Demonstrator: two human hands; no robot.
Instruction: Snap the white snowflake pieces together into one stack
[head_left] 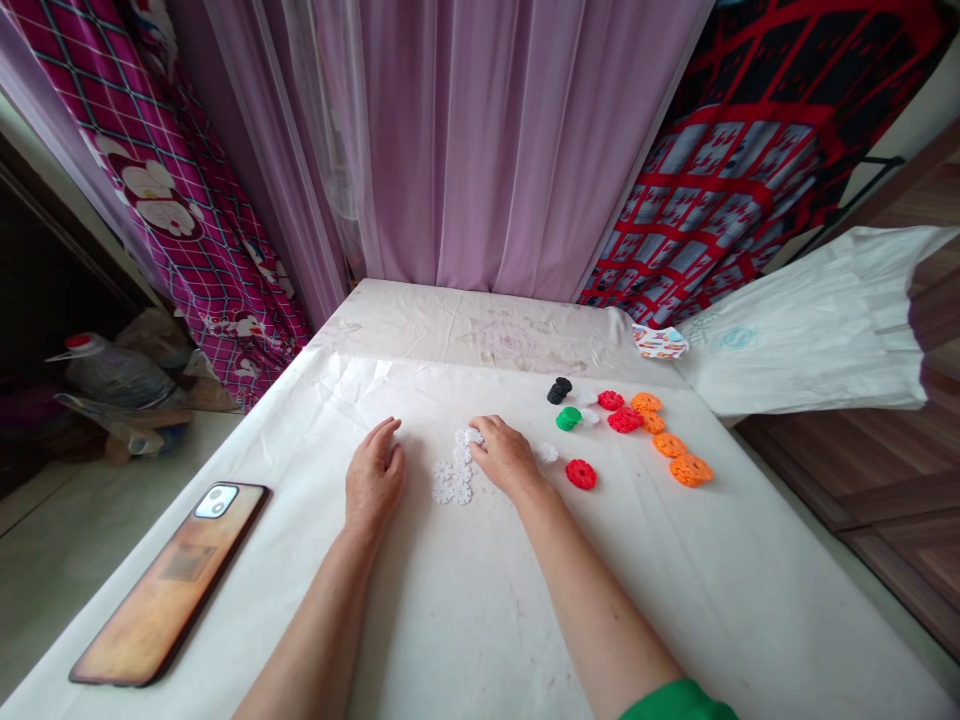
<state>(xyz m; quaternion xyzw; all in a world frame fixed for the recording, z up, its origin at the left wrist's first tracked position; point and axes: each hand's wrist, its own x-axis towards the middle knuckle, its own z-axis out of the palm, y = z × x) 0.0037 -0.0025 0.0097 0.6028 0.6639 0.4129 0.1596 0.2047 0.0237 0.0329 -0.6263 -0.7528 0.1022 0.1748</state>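
A small group of white snowflake building discs (452, 483) lies flat on the table, several of them side by side. At the far end of this group my right hand (504, 452) pinches a white snowflake disc (472, 436) between thumb and fingers. My left hand (373, 478) rests on its side to the left of the group, apart from it, with loosely bent fingers and the thumb away from them; it holds nothing that I can see. Right of my right wrist are more white discs (547, 454) and a red stack (581, 474).
Farther right stand stacks of black (559, 390), green (568, 419), red (624, 420) and orange discs (690, 470). A phone (169, 585) lies at the left edge of the white-covered table (465, 620). A white bag (810, 320) hangs over the right side, beside a patterned paper piece (659, 341).
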